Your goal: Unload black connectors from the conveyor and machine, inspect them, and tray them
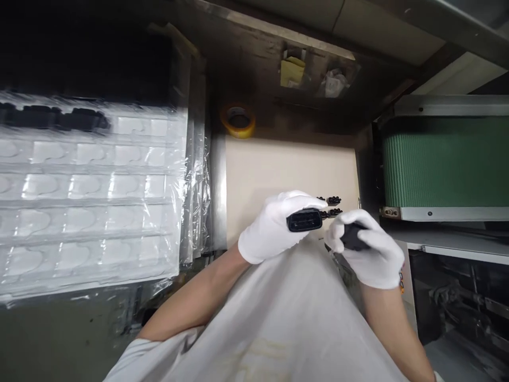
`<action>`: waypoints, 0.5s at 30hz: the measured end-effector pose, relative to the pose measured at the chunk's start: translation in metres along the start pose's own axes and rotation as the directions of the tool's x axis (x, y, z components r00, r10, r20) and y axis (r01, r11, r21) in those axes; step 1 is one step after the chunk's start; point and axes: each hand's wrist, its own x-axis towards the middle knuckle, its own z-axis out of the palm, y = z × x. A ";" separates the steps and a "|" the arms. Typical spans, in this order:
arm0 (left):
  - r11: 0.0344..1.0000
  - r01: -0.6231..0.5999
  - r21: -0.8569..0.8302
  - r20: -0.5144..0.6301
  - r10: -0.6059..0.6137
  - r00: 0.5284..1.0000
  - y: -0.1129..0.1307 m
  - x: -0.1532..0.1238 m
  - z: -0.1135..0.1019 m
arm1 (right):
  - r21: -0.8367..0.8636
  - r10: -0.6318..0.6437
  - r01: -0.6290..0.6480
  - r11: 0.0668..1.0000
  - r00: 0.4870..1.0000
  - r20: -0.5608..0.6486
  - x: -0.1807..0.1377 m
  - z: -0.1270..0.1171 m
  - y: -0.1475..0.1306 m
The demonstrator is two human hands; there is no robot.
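Both hands are closed: left hand [270, 228] around a black connector [304, 220], right hand [371, 254] pinching a dark piece [353, 237].

White fabric gloves [270, 228], a pale short-sleeved T-shirt [254, 318] with faint print, a multicoloured wristband [401, 281]

My gloved left hand [274, 228] and right hand [369, 249] sit close together in front of my chest, not touching, both in white gloves with the fingers curled closed in a grip. My bare left forearm [194, 300] slants in from the lower left, my right forearm [392, 331] rises steeply from below, and a narrow colored band [402, 281] circles my right wrist [387, 297] at the glove's cuff.
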 end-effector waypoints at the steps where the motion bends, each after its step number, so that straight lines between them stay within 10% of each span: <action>1: 0.999 -0.034 -0.004 -0.014 0.034 0.999 -0.002 -0.001 -0.001 | -0.179 -0.023 0.026 0.984 1.000 0.021 -0.002 0.004 -0.006; 5: 0.995 -0.090 0.036 -0.015 0.090 0.996 -0.007 -0.004 -0.005 | -0.812 -0.079 0.215 0.543 0.975 0.206 -0.007 0.032 -0.024; 10: 0.974 -0.063 0.219 0.069 0.049 0.996 -0.010 -0.007 -0.009 | -0.942 -0.068 0.330 -0.062 0.940 0.334 0.004 0.050 -0.021; 12: 0.955 -0.029 0.294 0.065 0.010 0.998 -0.012 -0.007 -0.009 | -0.954 -0.066 0.287 -0.091 0.954 0.293 0.009 0.046 -0.017; 15: 0.942 -0.001 0.336 0.055 -0.019 0.998 -0.014 -0.006 -0.005 | -0.965 -0.006 0.230 0.130 0.973 0.231 0.013 0.041 -0.014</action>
